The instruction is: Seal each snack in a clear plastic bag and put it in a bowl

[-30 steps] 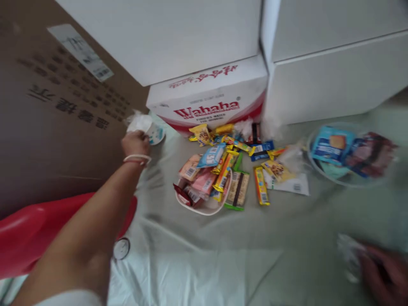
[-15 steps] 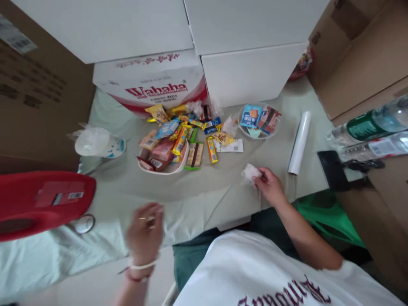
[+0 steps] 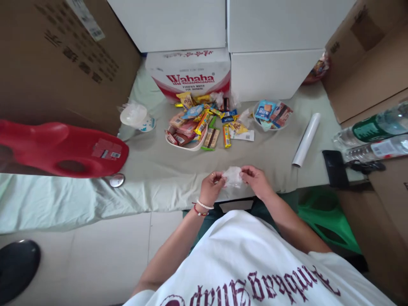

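Observation:
A crumpled, translucent white plastic bag [image 3: 233, 176] is stretched between my two hands above the front edge of the cloth. My left hand [image 3: 211, 187] pinches its left side; bracelets circle that wrist. On the other side, the fingers of my right hand [image 3: 255, 179] are closed on the bag's upper right corner. Beyond the hands, a white basket [image 3: 191, 147] is heaped with wrapped snacks [image 3: 186, 127]. Loose packets, among them a yellow snack bar [image 3: 226, 136], lie to its right. A clear round bowl [image 3: 270, 127] holds a blue packet [image 3: 265, 110] and a brown one.
A Wahaba carton [image 3: 191, 76] and white boxes [image 3: 274, 72] line the back. A white roll [image 3: 306, 140], a black phone [image 3: 335, 169] and plastic bottles [image 3: 376, 127] lie right. At left are a paper cup [image 3: 145, 122], a red jug [image 3: 92, 148] and a round tin [image 3: 117, 180].
My left hand has come across to the right and taken hold of the bag. My right hand has brought the bag left and nearer my body, where it is spread wider. The view has shifted left.

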A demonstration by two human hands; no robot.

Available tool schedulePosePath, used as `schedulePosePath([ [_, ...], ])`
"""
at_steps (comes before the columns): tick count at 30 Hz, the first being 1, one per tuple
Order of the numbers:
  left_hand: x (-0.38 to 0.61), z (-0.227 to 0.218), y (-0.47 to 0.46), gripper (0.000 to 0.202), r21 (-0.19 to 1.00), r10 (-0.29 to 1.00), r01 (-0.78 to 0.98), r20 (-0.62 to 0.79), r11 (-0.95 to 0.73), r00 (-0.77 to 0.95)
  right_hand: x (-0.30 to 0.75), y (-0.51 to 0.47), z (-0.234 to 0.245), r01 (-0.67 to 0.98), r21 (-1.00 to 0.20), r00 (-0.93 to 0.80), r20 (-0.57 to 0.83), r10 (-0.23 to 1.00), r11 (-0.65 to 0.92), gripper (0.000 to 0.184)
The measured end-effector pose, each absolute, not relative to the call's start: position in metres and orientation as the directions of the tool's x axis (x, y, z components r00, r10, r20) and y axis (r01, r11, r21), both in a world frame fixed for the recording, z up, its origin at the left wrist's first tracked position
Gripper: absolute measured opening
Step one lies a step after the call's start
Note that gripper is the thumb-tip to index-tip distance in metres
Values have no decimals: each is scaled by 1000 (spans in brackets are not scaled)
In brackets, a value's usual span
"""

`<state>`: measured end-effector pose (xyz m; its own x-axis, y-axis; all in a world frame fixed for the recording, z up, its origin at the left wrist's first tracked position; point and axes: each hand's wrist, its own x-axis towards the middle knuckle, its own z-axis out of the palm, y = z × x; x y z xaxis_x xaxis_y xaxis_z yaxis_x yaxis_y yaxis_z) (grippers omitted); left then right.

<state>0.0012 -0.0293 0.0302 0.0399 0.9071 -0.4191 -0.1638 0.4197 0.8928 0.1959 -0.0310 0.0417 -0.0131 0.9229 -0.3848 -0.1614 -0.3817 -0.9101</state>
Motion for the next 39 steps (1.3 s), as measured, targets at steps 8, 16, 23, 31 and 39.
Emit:
schedulePosePath([
  [8,-14,34,-30,52,743,843,-430,-531,514,91,235,-42,36,-75,-921,133,-388,912,-381,44],
  [16,-19,46,-36,52,707,818,-447,-566,549,109,202,-54,51,614,-661,-366,247,898,432,31],
  [23,-39,41,-36,47,657,798,-543,-601,523,41,182,-50,41,144,-978,-31,-155,987,-149,39],
  [31,-28,39,-53,51,530,689,-507,-697,680,197,176,-54,40,-202,-929,180,-345,921,-309,50],
  [39,6,42,-57,48,661,765,-386,-576,643,289,171,-61,52,-223,-941,96,-280,955,-253,44],
])
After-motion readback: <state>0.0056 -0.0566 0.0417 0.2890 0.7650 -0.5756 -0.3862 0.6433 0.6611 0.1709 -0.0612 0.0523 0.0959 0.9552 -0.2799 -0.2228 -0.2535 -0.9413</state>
